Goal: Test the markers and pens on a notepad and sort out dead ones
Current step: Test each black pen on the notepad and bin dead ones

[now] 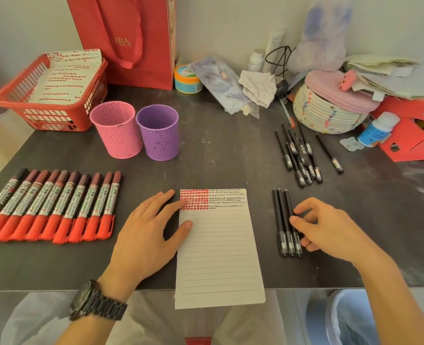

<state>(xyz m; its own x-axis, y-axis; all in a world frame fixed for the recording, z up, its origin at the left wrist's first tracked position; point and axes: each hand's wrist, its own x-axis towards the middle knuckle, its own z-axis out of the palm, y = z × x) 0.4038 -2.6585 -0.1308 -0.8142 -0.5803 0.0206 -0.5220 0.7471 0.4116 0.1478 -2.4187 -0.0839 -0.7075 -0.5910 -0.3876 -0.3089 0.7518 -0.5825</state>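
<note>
A lined notepad (218,250) lies at the table's front edge, with red and black test marks across its top. My left hand (146,232) rests flat on its left edge, fingers straight. Three black pens (284,220) lie side by side right of the pad. My right hand (330,227) touches the rightmost of them with thumb and curled fingers; no pen is lifted. A loose pile of black pens (300,155) lies further back. Several red markers (51,207) lie in a row at the left.
A pink cup (116,128) and a purple cup (158,131) stand behind the pad. A red basket (49,95) holding used sheets sits at back left beside a red bag (131,38). A woven basket (330,108), bottles and boxes crowd the back right.
</note>
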